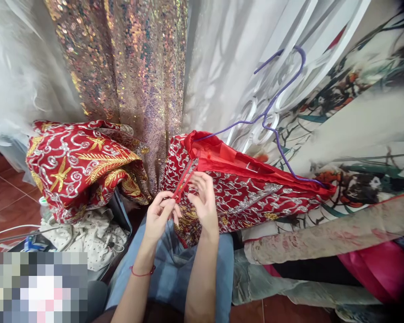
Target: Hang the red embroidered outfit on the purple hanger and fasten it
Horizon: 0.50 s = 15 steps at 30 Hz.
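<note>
Head camera looks down on both hands working at a red embroidered garment (242, 193) hung on a purple wire hanger (272, 107), so its front edge hangs within reach. Left hand (159, 215) pinches the red edge strip (185, 179); right hand (204, 199) closes its fingers on the cloth beside it. Another red embroidered garment (77, 161) lies heaped at left.
</note>
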Each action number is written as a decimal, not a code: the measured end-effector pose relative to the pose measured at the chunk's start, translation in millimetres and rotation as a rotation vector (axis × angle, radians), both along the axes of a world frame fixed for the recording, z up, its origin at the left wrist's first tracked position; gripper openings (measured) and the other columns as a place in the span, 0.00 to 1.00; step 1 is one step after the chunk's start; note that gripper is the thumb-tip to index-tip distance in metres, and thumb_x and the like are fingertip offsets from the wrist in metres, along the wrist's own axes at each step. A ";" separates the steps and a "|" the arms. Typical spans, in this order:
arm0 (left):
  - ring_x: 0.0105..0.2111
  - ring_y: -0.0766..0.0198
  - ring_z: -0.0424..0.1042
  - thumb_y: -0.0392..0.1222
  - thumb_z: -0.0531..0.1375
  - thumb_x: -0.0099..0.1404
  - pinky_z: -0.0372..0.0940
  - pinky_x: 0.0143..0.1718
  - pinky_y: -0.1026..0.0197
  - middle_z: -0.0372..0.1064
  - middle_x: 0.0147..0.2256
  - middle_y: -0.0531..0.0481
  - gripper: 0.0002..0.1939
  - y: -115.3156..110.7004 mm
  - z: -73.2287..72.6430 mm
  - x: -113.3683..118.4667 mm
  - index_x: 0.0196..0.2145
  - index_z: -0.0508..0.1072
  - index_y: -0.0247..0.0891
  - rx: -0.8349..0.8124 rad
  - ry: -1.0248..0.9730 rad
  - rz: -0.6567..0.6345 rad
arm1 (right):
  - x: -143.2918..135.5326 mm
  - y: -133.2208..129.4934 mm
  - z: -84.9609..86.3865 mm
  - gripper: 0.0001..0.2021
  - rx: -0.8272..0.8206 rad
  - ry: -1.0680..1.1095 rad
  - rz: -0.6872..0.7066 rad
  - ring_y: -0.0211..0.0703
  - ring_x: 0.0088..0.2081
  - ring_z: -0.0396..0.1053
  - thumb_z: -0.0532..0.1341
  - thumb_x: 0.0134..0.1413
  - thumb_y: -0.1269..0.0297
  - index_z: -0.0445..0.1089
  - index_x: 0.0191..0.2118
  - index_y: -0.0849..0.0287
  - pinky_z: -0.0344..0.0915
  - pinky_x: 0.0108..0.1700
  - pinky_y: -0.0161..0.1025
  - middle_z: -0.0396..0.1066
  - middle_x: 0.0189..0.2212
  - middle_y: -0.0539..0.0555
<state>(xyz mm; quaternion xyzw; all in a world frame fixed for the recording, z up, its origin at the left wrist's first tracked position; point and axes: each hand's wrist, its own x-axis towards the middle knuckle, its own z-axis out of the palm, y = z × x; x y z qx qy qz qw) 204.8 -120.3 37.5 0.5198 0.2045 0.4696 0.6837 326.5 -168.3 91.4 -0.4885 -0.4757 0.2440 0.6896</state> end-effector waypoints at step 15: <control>0.31 0.65 0.76 0.47 0.55 0.71 0.68 0.38 0.63 0.76 0.31 0.49 0.12 107.8 83.6 20.8 0.41 0.74 0.38 0.644 0.295 0.517 | 85.4 -16.9 42.8 0.14 0.014 0.038 -0.407 0.30 0.20 0.49 0.67 0.53 0.51 0.71 0.28 0.58 0.51 0.25 0.33 0.57 0.17 0.43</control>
